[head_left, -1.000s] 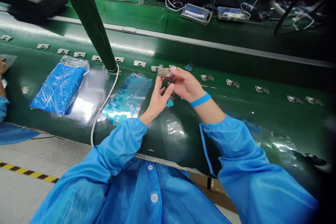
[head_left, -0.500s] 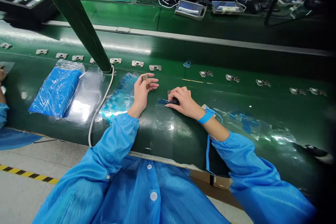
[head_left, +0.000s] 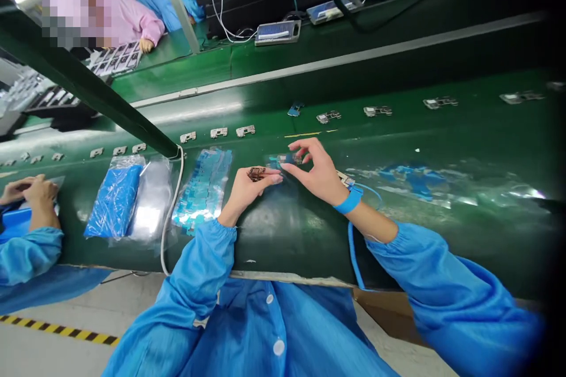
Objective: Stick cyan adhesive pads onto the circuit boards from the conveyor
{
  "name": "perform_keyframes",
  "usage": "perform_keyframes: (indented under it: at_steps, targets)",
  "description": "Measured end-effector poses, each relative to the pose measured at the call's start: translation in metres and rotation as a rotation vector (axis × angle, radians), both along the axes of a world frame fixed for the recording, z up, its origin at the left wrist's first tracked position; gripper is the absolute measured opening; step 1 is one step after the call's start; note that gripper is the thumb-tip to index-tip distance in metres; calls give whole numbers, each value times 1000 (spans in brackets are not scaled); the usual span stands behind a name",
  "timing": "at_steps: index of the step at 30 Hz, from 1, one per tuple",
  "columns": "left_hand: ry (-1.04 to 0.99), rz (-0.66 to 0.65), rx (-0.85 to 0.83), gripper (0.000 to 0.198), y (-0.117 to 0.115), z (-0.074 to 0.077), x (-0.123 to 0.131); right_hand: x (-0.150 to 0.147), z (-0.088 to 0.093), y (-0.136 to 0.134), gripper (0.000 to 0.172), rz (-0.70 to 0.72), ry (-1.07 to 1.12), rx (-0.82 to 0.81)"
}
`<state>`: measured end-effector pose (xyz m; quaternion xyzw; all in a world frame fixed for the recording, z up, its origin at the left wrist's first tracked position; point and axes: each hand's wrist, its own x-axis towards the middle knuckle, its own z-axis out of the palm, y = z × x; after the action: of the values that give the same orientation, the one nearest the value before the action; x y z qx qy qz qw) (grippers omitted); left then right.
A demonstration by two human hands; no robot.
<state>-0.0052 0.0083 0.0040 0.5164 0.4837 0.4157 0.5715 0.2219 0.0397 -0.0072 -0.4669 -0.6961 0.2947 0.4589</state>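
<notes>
Right hand has lifted, pinching blue film beside the metal part left hand holds.

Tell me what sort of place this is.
Probably an electronics assembly line in a factory: a green conveyor belt carries a row of small metal parts, the left hand holds a small component, and the person wears a blue wrist strap with a coiled cord.

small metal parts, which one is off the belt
The dark part pinched in the left hand, held up off the belt. The other parts lie flat in a row along the belt's far side, untouched.
</notes>
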Motion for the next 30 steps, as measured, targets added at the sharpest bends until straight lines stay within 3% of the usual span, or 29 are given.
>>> perform_keyframes:
  at_steps: [3, 6, 9, 12, 16, 18, 21, 26, 28, 30]
  targets:
    - [10, 26, -5, 50, 1, -5, 2, 7, 1, -3, 29, 101, -319, 241]
    - [23, 21, 1, 50, 0, -5, -1, 11, 0, -5, 29, 262, -347, 211]
    - [34, 2, 3, 50, -1, -3, -6, 8, -1, -7, 28, 313, -197, 75]
    - [39, -24, -8, 50, 1, -3, -6, 4, 2, -9, 28, 272, 2, -69]
    - [47, -28, -20, 55, 0, 0, -1, 2, 5, -6, 35, 151, 309, -213]
    - [67, 16, -17, 54, -7, 9, -8, 6, 6, -4, 34, 34, 439, -230]
    - [139, 157, 6, 46, -24, 42, -49, 16, 4, -3, 33, -125, 463, -180]
    - [358, 597, 158, 34, -45, 118, -183, 26, -1, -4, 15, -126, 414, -161]
    - [439, 701, 139, 39, -39, 131, -233, 24, 0, -7, 13, -100, 395, -198]
    - [502, 722, 58, 33, -25, 128, -268, 20, 2, -11, 15, -85, 367, -221]
